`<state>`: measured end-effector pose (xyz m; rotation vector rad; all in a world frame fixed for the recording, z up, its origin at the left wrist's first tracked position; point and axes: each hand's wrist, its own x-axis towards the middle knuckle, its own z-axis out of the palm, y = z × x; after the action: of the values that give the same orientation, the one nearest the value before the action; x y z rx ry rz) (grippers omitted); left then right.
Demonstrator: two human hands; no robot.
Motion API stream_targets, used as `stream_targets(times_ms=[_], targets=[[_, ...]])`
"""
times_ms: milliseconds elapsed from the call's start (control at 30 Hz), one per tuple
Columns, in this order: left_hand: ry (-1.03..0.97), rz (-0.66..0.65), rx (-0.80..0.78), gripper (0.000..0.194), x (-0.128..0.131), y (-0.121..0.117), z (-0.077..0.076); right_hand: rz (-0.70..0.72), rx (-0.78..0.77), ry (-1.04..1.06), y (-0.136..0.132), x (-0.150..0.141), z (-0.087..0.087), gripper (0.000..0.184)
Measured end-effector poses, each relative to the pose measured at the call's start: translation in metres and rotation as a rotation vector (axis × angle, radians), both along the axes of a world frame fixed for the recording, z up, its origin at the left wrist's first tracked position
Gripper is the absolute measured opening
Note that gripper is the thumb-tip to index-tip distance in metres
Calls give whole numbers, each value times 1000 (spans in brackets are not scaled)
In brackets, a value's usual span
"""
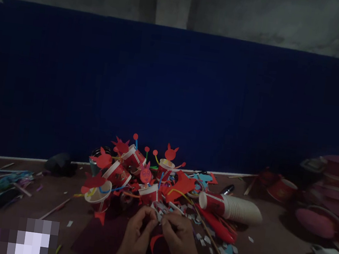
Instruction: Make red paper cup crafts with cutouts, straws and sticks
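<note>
My left hand (140,232) and my right hand (179,237) meet low in the middle of the view, each with thumb and fingers pinched together. Between the fingertips is a small pale bit, too dim and small to name. Just beyond them a red paper cup (148,195) with a pink paper face (145,174) lies tilted. More decorated red paper cups (117,173) with red paper heads and straw arms are heaped behind and to the left. Red paper cut-outs (158,246) lie beneath and between my hands.
A nested stack of paper cups (241,209) lies on its side at right, beside a red object (221,229) and a long thin stick (215,249). White paper scraps (203,239) litter the brown table. Straws and ribbons (9,183) lie left; a blue panel (173,94) stands behind.
</note>
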<state>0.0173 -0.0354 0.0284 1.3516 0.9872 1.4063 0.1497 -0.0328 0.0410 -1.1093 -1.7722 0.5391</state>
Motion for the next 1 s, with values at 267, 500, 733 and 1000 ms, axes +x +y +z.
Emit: stream_targets(times_ms=[267, 500, 733, 1000], targets=[[-545, -35, -400, 24, -2, 6, 0, -300, 91, -233, 26, 25, -5, 27], [-592, -122, -409, 26, 0, 8, -2, -445, 96, -751, 30, 30, -27, 14], [-523, -66, -353, 27, 2, 6, -3, -115, 29, -175, 12, 10, 11, 8], [-379, -111, -304, 32, 3, 8, -10, 53, 21, 38, 4, 3, 5, 7]])
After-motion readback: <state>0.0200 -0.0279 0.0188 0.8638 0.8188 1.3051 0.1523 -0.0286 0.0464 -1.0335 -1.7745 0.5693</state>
